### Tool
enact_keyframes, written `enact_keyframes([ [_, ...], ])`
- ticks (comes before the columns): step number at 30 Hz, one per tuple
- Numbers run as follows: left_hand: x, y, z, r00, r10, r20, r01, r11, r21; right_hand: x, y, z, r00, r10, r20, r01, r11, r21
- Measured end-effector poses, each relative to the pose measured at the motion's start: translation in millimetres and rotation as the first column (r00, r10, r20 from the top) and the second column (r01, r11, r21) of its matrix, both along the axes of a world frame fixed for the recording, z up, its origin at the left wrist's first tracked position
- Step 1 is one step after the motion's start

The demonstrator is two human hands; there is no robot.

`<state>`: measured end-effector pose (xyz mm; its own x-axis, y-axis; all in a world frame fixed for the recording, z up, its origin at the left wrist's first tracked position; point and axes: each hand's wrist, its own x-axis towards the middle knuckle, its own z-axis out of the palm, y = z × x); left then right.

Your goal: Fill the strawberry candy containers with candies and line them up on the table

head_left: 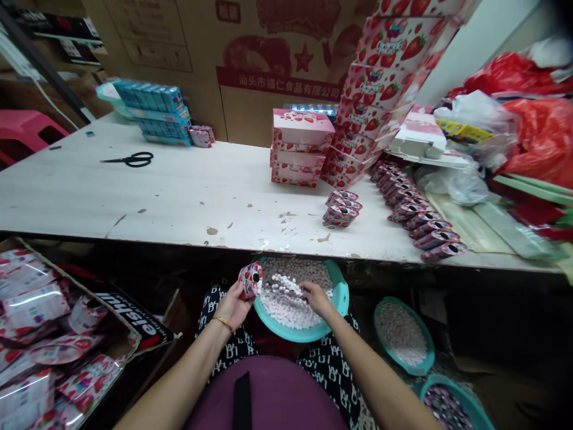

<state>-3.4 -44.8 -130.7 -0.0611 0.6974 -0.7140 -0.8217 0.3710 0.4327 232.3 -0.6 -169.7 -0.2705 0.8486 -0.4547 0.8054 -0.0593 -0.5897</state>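
Low over my lap, my left hand (235, 307) grips a small strawberry-print packet (250, 279) whose round dark hole faces the basin. My right hand (317, 298) is closed round the end of what looks like a scoop (289, 288), heaped with small white candy pellets. The heap hides most of the scoop's shape. Its loaded end points left toward the packet, a short gap apart. Beneath both lies a turquoise basin (344, 297) full of white and pale pink pellets.
On the white table (201, 203) stand three filled-shape packets (341, 210), a packet row (416, 218), strawberry boxes (299, 143), blue packs (156, 110) and black scissors (134, 159). An open carton (129, 352) of packets stands left. Two more basins (427, 358) (477, 406) are on the floor right.
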Motion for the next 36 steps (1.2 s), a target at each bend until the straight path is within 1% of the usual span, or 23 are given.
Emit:
enact_keyframes([
  [2, 9, 4, -0.1, 1.000, -0.005, 0.010, 0.005, 1.000, 0.011, 17, 5, 24.1, 0.999, -0.010, -0.040, 0.010, 1.000, 0.002],
  [4, 20, 7, 0.0, 0.999, -0.024, 0.029, 0.023, 1.000, 0.016, 25, 11, 55.3, 0.998, 0.011, -0.063, -0.011, 1.000, 0.014],
  [5, 26, 9, -0.1, 0.999, -0.033, 0.043, 0.032, 0.999, 0.016, 25, 15, 72.4, 0.998, 0.044, -0.051, -0.042, 0.999, 0.030],
  [6, 32, 10, -0.1, 0.998, -0.039, 0.059, 0.038, 0.999, 0.016, 23, 17, 89.5, 0.996, 0.089, -0.010, -0.088, 0.995, 0.051],
  [8, 43, 11, -0.3, 0.995, -0.048, 0.091, 0.046, 0.999, 0.017, 14, 22, 121.4, 0.969, 0.183, 0.166, -0.199, 0.976, 0.087],
  [10, 51, 11, -0.3, 0.994, -0.050, 0.102, 0.049, 0.999, 0.011, 0, 25, 146.6, 0.889, 0.257, 0.379, -0.312, 0.946, 0.089],
  [11, 54, 10, -0.2, 0.993, -0.054, 0.100, 0.054, 0.999, 0.004, -8, 25, 156.0, 0.841, 0.285, 0.460, -0.362, 0.928, 0.086],
  [13, 57, 9, -0.3, 0.994, -0.065, 0.087, 0.066, 0.998, -0.007, -23, 25, 169.0, 0.772, 0.326, 0.545, -0.441, 0.893, 0.091],
  [15, 58, 9, -1.3, 0.995, -0.081, 0.061, 0.081, 0.997, 0.003, -35, 23, 175.6, 0.749, 0.349, 0.563, -0.483, 0.869, 0.104],
  [17, 56, 10, -3.5, 0.996, -0.087, 0.027, 0.086, 0.996, 0.033, -38, 22, 177.9, 0.746, 0.353, 0.565, -0.493, 0.863, 0.112],
  [20, 50, 14, -8.3, 0.998, -0.058, -0.006, 0.058, 0.995, 0.085, -22, 20, 172.6, 0.751, 0.328, 0.573, -0.477, 0.870, 0.127],
  [22, 45, 15, -11.6, 0.999, -0.036, 0.024, 0.034, 0.996, 0.086, 0, 20, 159.9, 0.771, 0.300, 0.561, -0.441, 0.888, 0.131],
  [24, 41, 15, -14.1, 0.995, -0.025, 0.093, 0.021, 0.999, 0.036, 24, 18, 137.9, 0.792, 0.276, 0.545, -0.386, 0.918, 0.096],
  [26, 39, 14, -15.3, 0.985, -0.013, 0.170, 0.019, 0.999, -0.033, 39, 13, 107.8, 0.814, 0.245, 0.527, -0.306, 0.952, 0.030],
  [27, 38, 13, -15.5, 0.980, -0.003, 0.199, 0.017, 0.998, -0.066, 41, 10, 90.9, 0.823, 0.233, 0.518, -0.269, 0.963, -0.005],
  [29, 37, 11, -15.2, 0.973, 0.015, 0.229, 0.014, 0.992, -0.126, 33, 1, 57.2, 0.847, 0.216, 0.486, -0.219, 0.974, -0.052],
  [31, 34, 7, -14.1, 0.976, 0.018, 0.215, 0.016, 0.988, -0.156, 12, -8, 27.9, 0.878, 0.203, 0.433, -0.194, 0.979, -0.064],
  [32, 31, 6, -13.2, 0.980, 0.015, 0.198, 0.017, 0.987, -0.159, 0, -12, 16.4, 0.898, 0.189, 0.397, -0.179, 0.982, -0.063],
  [34, 23, 2, -10.5, 0.988, -0.001, 0.154, 0.020, 0.993, -0.118, -17, -17, 1.4, 0.937, 0.149, 0.316, -0.138, 0.989, -0.059],
  [36, 13, -1, -7.0, 0.994, -0.013, 0.111, 0.020, 0.998, -0.061, -21, -17, -2.0, 0.968, 0.097, 0.230, -0.089, 0.995, -0.047],
])
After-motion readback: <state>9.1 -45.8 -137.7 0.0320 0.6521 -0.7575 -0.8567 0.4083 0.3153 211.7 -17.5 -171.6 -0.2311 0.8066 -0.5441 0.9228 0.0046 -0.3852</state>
